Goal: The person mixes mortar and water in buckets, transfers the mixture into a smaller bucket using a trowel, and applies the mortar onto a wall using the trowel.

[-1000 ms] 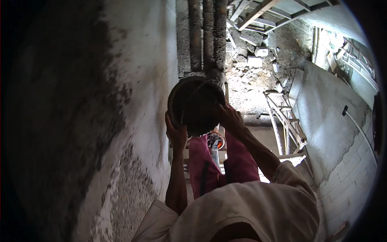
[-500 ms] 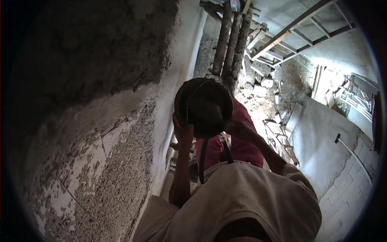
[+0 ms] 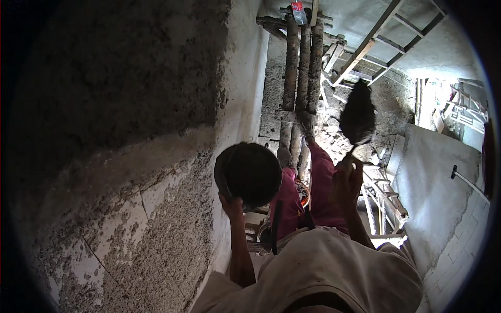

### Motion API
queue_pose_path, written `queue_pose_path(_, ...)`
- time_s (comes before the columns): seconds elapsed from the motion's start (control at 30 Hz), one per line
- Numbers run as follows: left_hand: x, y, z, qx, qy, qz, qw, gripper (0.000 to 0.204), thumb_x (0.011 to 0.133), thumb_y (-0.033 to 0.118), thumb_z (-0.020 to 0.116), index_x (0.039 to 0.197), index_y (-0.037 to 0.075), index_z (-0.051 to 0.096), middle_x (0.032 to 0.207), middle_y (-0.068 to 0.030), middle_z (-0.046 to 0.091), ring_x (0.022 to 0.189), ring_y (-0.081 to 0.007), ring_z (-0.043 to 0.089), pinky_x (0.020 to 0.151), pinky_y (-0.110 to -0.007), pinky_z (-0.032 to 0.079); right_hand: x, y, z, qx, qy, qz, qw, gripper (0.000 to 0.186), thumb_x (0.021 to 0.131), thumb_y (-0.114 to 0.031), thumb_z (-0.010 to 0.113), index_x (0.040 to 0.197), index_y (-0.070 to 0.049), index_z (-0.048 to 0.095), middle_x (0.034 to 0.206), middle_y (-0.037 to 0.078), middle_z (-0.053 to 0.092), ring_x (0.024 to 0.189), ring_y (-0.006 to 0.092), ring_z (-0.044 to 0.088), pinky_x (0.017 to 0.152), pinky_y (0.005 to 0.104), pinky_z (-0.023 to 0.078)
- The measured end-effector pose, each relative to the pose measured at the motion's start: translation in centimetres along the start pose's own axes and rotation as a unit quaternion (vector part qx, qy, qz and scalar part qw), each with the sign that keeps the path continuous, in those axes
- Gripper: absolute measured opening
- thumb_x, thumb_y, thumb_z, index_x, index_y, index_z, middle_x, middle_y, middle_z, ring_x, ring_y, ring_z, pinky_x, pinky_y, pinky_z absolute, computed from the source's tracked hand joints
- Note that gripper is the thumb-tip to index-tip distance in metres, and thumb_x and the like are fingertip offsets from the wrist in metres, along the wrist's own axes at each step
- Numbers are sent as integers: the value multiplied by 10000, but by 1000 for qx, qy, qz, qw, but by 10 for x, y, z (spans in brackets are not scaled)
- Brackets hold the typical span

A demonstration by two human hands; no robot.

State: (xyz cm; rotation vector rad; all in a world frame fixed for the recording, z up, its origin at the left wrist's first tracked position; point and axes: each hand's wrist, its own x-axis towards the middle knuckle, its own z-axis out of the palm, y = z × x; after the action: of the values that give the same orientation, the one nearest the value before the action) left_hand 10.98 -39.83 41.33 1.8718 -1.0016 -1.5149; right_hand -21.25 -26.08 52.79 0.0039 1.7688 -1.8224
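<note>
In the head view, the left hand [image 3: 233, 206] gripped a dark round bucket [image 3: 251, 175] at its edge, left of the log poles [image 3: 302, 70]. The right hand [image 3: 347, 181] was closed around a pointed trowel [image 3: 358, 116], right of these poles.

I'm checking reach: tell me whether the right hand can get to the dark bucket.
Probably yes: the left hand holds the bucket nearby, and nothing visible blocks the gap, though the right hand grips a trowel.
</note>
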Motion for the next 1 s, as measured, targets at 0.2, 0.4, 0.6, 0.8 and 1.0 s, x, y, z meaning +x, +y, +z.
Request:
queue_pose_path(0.2, -55, 8, -72, 35, 62, -77, 994, 792, 687, -27, 587, 1419, 142, 337, 887, -8, 541, 655, -107, 494, 535, -257, 413, 31, 33, 143, -166, 46, -65, 983, 345, 933, -123, 565, 1239, -42, 429, 971, 121, 549, 803, 193, 562, 676, 334, 491)
queue_pose_path(0.4, -122, 7, -106, -56, 120, -53, 990, 881, 733, 81, 669, 1493, 218, 246, 1203, -93, 523, 966, -247, 566, 720, -413, 511, -104, -74, 352, 36, -308, 20, 950, 400, 928, -215, 594, 1230, -35, 403, 1052, 190, 522, 898, 296, 586, 737, 419, 487)
queue_pose_path(0.6, -147, 9, -108, -101, 164, -178, 965, 835, 743, 105, 671, 1475, 228, 289, 1127, -65, 536, 945, -248, 546, 786, -452, 476, -114, -98, 245, 15, -423, -33, 906, 450, 897, -166, 660, 1263, -70, 415, 1084, 159, 502, 905, 228, 572, 737, 377, 497)
queue_pose_path(0.8, -145, 115, -20, -61, 139, -197, 969, 874, 665, -40, 608, 1446, 233, 326, 977, -47, 560, 780, -181, 521, 648, -292, 449, -27, -93, 73, -455, -555, -56, 694, 382, 928, -284, 546, 1232, -61, 478, 1088, 163, 552, 1025, 311, 591, 670, 401, 565)
queue_pose_path(1.0, -102, 95, 11, -2, 45, 25, 999, 772, 690, -63, 580, 1414, 51, 334, 1173, -71, 559, 960, -175, 547, 788, -293, 468, -5, -1, 69, -624, -465, -102, 620, 406, 867, -222, 586, 1226, -60, 485, 946, 168, 587, 1015, 295, 588, 587, 432, 562)
